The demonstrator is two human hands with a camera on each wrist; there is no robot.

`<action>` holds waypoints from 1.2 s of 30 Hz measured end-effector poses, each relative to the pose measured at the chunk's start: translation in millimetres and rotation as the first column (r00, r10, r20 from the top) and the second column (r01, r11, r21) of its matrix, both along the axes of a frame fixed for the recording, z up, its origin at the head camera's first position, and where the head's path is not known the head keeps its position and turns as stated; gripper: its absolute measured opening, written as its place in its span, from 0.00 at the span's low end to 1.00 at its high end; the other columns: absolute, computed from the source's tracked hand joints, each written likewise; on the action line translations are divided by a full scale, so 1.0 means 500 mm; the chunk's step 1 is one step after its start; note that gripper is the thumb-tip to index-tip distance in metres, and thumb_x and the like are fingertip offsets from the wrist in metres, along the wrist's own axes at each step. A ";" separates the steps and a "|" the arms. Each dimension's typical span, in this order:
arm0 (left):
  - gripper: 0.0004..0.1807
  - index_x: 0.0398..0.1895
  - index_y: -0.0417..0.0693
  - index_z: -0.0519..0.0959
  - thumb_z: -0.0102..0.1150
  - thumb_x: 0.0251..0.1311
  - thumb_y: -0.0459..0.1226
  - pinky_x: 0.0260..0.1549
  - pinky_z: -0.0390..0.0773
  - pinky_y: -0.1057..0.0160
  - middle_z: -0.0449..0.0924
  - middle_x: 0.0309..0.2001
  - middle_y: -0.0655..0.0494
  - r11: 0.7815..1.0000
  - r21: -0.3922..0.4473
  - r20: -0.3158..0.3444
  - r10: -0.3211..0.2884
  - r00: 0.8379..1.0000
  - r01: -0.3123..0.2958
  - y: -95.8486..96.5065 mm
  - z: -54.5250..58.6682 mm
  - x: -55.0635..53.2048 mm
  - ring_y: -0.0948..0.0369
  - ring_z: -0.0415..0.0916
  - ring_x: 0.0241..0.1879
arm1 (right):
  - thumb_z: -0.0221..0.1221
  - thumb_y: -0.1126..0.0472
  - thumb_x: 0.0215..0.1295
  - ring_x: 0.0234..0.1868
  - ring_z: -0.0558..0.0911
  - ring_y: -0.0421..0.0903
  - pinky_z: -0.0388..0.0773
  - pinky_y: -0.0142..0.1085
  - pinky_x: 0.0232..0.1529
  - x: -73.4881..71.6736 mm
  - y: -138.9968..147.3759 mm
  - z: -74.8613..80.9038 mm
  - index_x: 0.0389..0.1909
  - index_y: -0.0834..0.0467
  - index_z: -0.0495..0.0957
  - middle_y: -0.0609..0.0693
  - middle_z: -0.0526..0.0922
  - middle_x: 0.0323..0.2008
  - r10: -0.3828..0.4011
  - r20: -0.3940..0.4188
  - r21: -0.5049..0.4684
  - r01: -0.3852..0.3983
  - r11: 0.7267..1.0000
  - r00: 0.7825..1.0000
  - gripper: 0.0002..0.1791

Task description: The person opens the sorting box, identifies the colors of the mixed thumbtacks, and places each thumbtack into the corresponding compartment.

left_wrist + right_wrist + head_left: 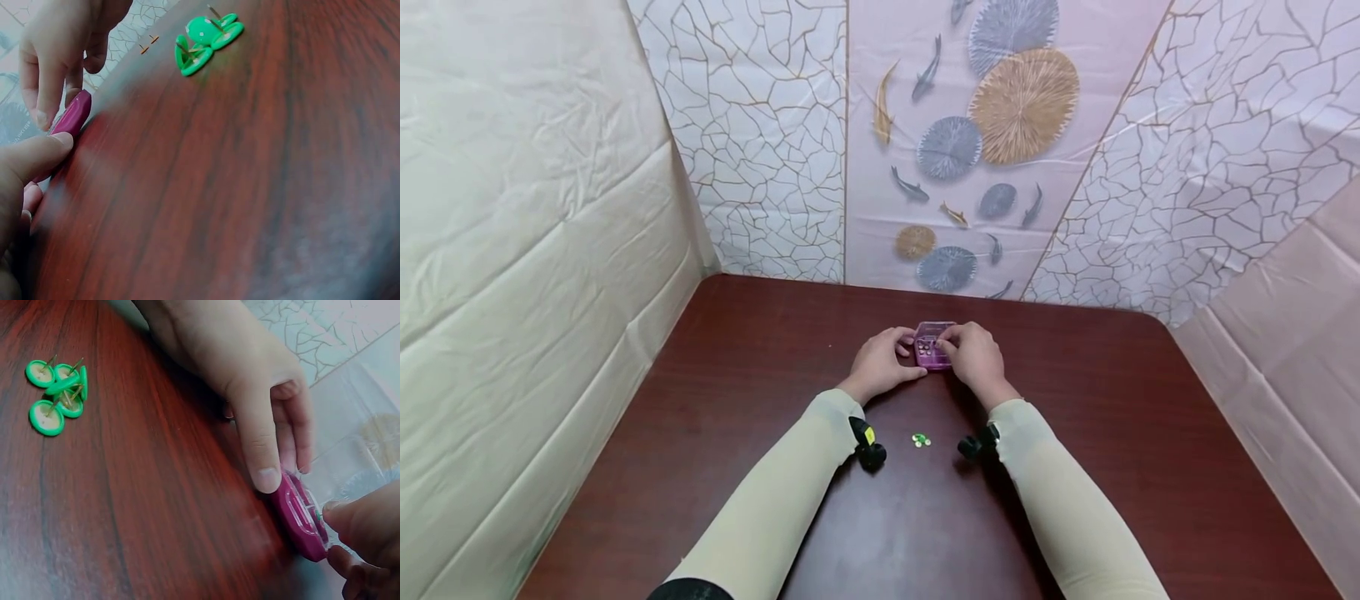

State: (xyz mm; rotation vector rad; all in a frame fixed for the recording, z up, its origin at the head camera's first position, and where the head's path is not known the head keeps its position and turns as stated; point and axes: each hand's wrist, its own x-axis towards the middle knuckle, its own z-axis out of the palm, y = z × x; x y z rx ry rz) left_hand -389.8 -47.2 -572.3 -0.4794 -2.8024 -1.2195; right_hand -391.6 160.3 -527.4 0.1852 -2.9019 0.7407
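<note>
A small magenta plastic box (934,360) lies on the table with its clear lid (937,327) raised at the back and small pieces in its compartments. My left hand (882,361) grips the box's left side, thumb at the near edge and fingers behind, as the right wrist view also shows. Over the right half of the box, my right hand (977,354) pinches with thumb and fingertips; a small green thing (319,516) shows at its thumb tip, mostly hidden. Nearer me, between the wrists, sits a small cluster of green thumbtacks (47,417), several with their points up.
The reddish-brown wooden table (737,467) reaches back to a patterned cloth backdrop (925,208). Pale cloth (550,250) hangs along the left side, and more stands at the right. Dark camera mounts (871,455) are strapped at both wrists, close above the table.
</note>
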 end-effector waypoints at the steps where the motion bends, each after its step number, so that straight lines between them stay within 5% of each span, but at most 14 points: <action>1: 0.42 0.73 0.54 0.78 0.86 0.57 0.54 0.57 0.81 0.59 0.84 0.59 0.63 1.000 -0.002 -0.002 0.000 1.000 0.000 -0.001 -0.001 0.000 0.68 0.83 0.50 | 0.67 0.52 0.79 0.54 0.86 0.61 0.82 0.61 0.53 -0.001 -0.002 -0.002 0.45 0.50 0.93 0.56 0.90 0.51 -0.006 0.004 0.004 0.006 1.000 1.000 0.08; 10: 0.41 0.70 0.53 0.78 0.86 0.57 0.53 0.56 0.81 0.60 0.84 0.59 0.62 1.000 0.000 -0.012 -0.001 1.000 0.001 -0.001 -0.001 0.001 0.67 0.83 0.50 | 0.69 0.50 0.78 0.50 0.88 0.59 0.84 0.58 0.49 -0.001 -0.017 -0.010 0.47 0.48 0.94 0.53 0.92 0.50 -0.082 0.016 -0.004 0.082 0.997 0.996 0.09; 19: 0.39 0.68 0.53 0.79 0.87 0.56 0.51 0.55 0.82 0.60 0.84 0.59 0.60 1.000 0.016 -0.009 -0.001 1.000 0.001 -0.003 0.001 0.004 0.66 0.84 0.50 | 0.71 0.49 0.75 0.48 0.89 0.59 0.85 0.56 0.48 0.001 -0.028 -0.019 0.45 0.49 0.96 0.52 0.93 0.49 -0.179 0.051 -0.113 0.184 0.976 0.983 0.10; 29: 0.39 0.67 0.52 0.79 0.87 0.56 0.51 0.55 0.83 0.60 0.84 0.59 0.60 1.000 0.023 0.001 -0.006 1.000 0.006 -0.004 0.004 0.000 0.66 0.84 0.50 | 0.71 0.48 0.73 0.54 0.86 0.56 0.82 0.50 0.55 -0.015 -0.015 -0.026 0.46 0.53 0.96 0.54 0.93 0.50 -0.187 0.168 -0.230 0.223 0.947 0.968 0.14; 36: 0.39 0.67 0.52 0.79 0.87 0.56 0.51 0.55 0.82 0.60 0.84 0.59 0.59 1.000 0.023 0.008 -0.003 1.000 0.003 -0.003 0.002 0.001 0.66 0.84 0.50 | 0.72 0.48 0.72 0.56 0.85 0.56 0.81 0.51 0.57 -0.014 -0.018 -0.030 0.44 0.53 0.96 0.53 0.93 0.50 -0.224 0.189 -0.227 0.265 0.937 0.956 0.14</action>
